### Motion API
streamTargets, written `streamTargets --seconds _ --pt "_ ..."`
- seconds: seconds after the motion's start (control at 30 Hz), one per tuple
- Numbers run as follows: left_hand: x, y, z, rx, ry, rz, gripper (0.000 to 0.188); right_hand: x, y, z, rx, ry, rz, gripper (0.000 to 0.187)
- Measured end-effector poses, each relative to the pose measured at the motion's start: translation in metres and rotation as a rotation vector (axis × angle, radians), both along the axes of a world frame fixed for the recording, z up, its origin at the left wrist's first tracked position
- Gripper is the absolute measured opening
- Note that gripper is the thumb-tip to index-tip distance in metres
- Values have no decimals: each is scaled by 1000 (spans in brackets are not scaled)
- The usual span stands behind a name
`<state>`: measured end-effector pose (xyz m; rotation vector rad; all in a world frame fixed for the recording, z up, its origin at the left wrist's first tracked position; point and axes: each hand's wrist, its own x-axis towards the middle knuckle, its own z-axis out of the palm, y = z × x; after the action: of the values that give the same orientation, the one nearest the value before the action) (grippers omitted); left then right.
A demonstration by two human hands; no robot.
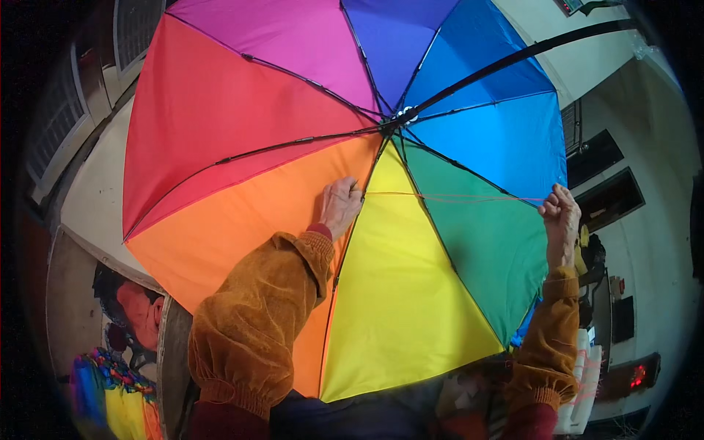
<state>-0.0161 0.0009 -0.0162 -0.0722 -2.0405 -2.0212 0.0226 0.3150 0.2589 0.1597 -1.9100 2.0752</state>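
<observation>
Left fingers (347,188) are curled close together at the rib (336,283) where the orange panel (271,187) meets the yellow panel (400,308), though what they grip, if anything, cannot be told — the bent knuckles hide it. Well out to their right, the right fingers (565,198) are pinched on a pinkish thread (389,193), which runs nearly straight from the left fingers across the yellow and green; holding the two hands so wide apart likely takes up its slack and draws it snug at the rib. Around both sets of fingers spreads the open umbrella (249,117), its inside facing them, presumably so that ribs and seams lie within reach. Its hub (400,117) sits just beyond the left fingers, and the black shaft (513,60) slants away past the right fingers' far side — perhaps so it clears the thread. Left of the left fingers, past the canopy's edge, shows a pale tabletop (97,180).
</observation>
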Motion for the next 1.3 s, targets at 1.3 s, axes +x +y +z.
streamTargets --seconds 1.3 --pt "9 -14 22 394 -231 -186 19 -42 -190 -195 1317 204 339 11"
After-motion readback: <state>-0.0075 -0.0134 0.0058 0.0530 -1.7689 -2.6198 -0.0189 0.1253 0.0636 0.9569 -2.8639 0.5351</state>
